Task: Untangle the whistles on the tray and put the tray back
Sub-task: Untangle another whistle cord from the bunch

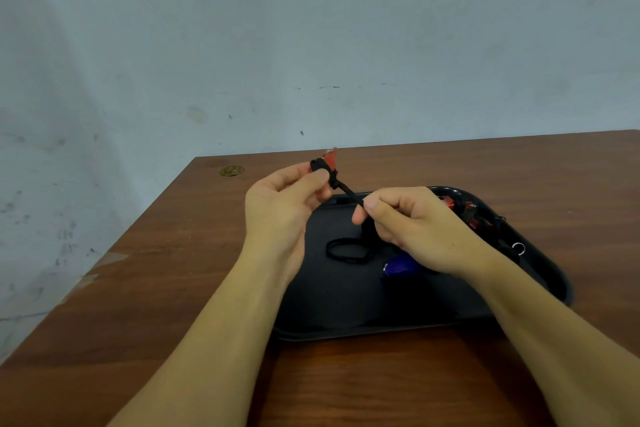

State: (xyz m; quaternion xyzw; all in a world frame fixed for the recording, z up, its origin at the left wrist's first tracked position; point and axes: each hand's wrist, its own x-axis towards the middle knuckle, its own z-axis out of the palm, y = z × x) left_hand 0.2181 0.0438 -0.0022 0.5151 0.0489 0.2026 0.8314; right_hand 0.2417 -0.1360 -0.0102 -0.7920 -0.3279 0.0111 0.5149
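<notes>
A black tray (332,315) lies on the wooden table. Above its far left corner my left hand (280,208) holds up a red whistle (329,160) wrapped in black cord. My right hand (405,222) pinches that black cord (346,188) just right of the whistle, pulling it taut. The cord runs down behind my right hand to a loop (348,250) lying on the tray. A blue whistle (398,267) sits on the tray under my right wrist. More red whistles (467,211) with cords and a metal ring (518,247) lie at the tray's far right.
The brown table (173,270) ends at a pale wall behind and drops off along its left edge. A round brass fitting (231,170) is set into the table's far left corner.
</notes>
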